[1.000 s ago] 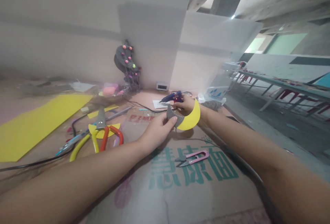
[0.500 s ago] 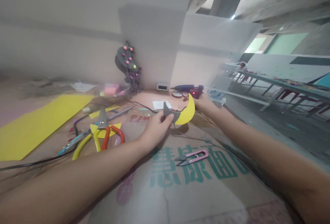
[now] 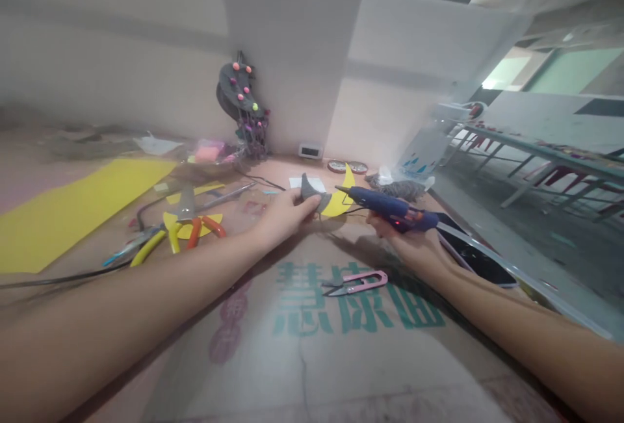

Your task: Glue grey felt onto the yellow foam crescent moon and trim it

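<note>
My left hand [image 3: 280,216] pinches a grey felt piece [image 3: 311,194] joined to a yellow foam crescent [image 3: 341,200], holding them just above the cardboard sheet [image 3: 312,345]. My right hand [image 3: 407,242] grips a blue hot glue gun [image 3: 390,207] whose nozzle points left at the crescent, a red light glowing on its body. Pink thread snips [image 3: 355,283] lie on the cardboard below both hands.
Pliers and scissors with yellow and orange handles [image 3: 188,228] lie at left near a large yellow foam sheet [image 3: 73,212]. A dark ornament with coloured beads [image 3: 241,101] stands by the wall. A black phone [image 3: 475,257] lies at right by the table edge.
My right hand brought the glue gun from the back of the table forward, so its nozzle now points at the crescent. The left hand kept hold of the grey and yellow pieces.
</note>
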Tool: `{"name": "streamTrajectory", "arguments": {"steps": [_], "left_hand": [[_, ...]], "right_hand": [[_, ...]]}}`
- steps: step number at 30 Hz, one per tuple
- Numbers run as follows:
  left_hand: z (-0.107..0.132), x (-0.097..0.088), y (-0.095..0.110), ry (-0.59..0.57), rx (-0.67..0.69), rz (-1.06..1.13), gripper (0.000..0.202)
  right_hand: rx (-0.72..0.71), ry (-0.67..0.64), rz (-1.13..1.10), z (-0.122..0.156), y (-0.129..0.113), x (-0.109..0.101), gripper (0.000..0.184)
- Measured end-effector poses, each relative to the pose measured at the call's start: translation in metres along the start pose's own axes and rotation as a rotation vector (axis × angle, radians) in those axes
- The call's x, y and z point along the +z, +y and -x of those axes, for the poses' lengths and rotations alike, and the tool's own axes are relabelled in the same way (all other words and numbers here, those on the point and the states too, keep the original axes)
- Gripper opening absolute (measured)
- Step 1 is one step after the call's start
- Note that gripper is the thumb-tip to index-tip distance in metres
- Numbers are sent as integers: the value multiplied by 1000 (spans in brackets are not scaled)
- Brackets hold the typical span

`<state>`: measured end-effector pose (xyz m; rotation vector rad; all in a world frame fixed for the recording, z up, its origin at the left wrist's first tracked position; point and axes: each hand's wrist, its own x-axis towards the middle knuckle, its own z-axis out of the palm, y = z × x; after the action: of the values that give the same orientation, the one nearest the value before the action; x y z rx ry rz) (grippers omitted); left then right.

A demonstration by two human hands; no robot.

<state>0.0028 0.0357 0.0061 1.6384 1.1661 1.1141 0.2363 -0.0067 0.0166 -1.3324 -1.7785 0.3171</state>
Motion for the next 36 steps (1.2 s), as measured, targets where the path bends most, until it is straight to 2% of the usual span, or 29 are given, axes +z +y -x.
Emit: {"name": "streamTrajectory", "arguments": {"steps": [4,7,14,19,36], "left_hand": [[-4,-6,1,-35,-9,-103,32],[-4,-6,0,-19,-1,-110,32],[-3,-2,-6,70,57,-34,27],[-2,-2,-3,78,40,-36,27],[0,-1,-3,62,31,-10,27]], "right_hand": [[-23,-230,38,3,-16,-3,17],[14,-302,76,4,-24,-6,22],[5,-294,96,1,-8,1,28],[-24,-297,110,1,2,5,33],[14,-322,94,1,-17,3,32]]}}
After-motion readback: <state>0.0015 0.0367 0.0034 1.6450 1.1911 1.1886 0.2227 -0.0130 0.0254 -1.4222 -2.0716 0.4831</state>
